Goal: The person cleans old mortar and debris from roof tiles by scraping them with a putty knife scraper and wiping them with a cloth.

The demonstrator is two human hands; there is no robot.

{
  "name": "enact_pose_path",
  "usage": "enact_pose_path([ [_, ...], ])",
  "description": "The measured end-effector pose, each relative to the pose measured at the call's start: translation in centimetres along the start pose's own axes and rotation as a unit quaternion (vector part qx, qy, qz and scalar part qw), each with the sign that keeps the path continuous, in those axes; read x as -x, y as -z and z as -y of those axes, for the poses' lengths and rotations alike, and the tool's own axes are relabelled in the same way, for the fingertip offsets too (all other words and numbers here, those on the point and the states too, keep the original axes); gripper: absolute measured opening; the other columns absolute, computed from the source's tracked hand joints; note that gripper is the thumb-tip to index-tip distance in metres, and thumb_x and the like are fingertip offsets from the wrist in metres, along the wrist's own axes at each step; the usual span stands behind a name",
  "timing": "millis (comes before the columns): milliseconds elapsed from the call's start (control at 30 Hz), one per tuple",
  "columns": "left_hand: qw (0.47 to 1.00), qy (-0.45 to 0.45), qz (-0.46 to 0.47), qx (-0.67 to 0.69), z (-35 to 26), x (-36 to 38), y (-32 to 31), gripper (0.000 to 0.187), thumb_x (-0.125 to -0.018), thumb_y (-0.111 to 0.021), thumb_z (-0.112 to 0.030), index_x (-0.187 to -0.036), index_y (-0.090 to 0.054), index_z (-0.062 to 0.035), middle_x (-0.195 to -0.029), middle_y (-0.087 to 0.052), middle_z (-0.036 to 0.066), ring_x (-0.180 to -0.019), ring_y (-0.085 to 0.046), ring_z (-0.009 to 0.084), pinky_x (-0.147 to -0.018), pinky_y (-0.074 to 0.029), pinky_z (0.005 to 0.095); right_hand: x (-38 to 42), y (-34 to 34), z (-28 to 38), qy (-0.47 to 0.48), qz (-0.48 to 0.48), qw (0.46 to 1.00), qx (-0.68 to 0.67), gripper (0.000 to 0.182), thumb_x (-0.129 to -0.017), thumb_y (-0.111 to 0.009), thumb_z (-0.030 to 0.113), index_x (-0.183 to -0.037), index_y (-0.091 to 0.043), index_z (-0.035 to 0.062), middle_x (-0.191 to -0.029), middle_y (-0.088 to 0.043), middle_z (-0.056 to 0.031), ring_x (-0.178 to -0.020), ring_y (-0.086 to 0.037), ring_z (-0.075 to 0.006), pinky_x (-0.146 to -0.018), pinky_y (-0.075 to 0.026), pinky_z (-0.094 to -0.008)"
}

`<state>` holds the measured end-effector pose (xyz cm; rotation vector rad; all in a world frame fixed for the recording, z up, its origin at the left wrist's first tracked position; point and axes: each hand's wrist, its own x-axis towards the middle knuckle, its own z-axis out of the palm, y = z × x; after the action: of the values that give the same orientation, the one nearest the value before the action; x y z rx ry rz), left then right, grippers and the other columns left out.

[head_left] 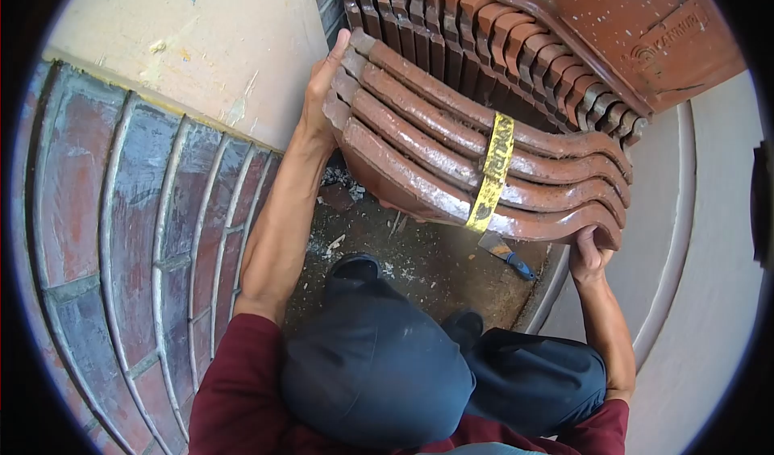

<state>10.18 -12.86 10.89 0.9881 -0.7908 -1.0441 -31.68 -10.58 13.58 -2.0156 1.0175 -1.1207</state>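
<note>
A bundle of several curved red-brown roof tiles [411,145] hangs above the floor, tilted down to the right. A yellow printed strap [493,171] runs around its middle. My left hand [324,92] grips the bundle's left end, with the thumb up along its edge. At the lower right corner, my right hand [590,253] holds the other end, its fingers partly hidden under the tiles.
Behind the bundle stands a long row of similar tiles [476,20], with a large flat tile [629,28] beside it. A brick wall [145,213] is at left. A blue-handled scraper [516,263] lies on the debris-strewn floor [387,253]. A pale curved ledge [669,237] is at right.
</note>
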Motion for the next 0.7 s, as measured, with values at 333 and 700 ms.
enact_pose_path([
  [333, 0.986, 0.104, 0.021, 0.130, 4.5, -2.2, 3.7, 0.047, -0.106, -0.049, -0.049, -0.111, -0.066, -0.0056, -0.102, -0.068, 0.004, -0.092, -0.064, 0.0154, -0.083, -0.050, 0.0291, -2.0, -1.4, -0.7, 0.074, 0.051, 0.987, 0.130, 0.022, -0.094, -0.067, 0.025, -0.099, -0.073, 0.0045, -0.122, -0.064, -0.0152, -0.117, -0.056, -0.0353, -0.103, -0.042, -0.0468],
  [700, 0.952, 0.161, 0.064, 0.254, 7.5, -3.4, 6.0, 0.040, -0.109, -0.043, -0.046, -0.105, -0.061, -0.0101, -0.096, -0.063, 0.003, -0.088, -0.061, 0.0168, -0.083, -0.052, 0.0346, -3.0, -2.5, -1.5, -0.058, 0.039, 0.998, -0.010, 0.034, -0.091, -0.067, 0.025, -0.118, -0.069, 0.0050, -0.136, -0.058, -0.0181, -0.128, -0.051, -0.0381, -0.114, -0.034, -0.0489],
])
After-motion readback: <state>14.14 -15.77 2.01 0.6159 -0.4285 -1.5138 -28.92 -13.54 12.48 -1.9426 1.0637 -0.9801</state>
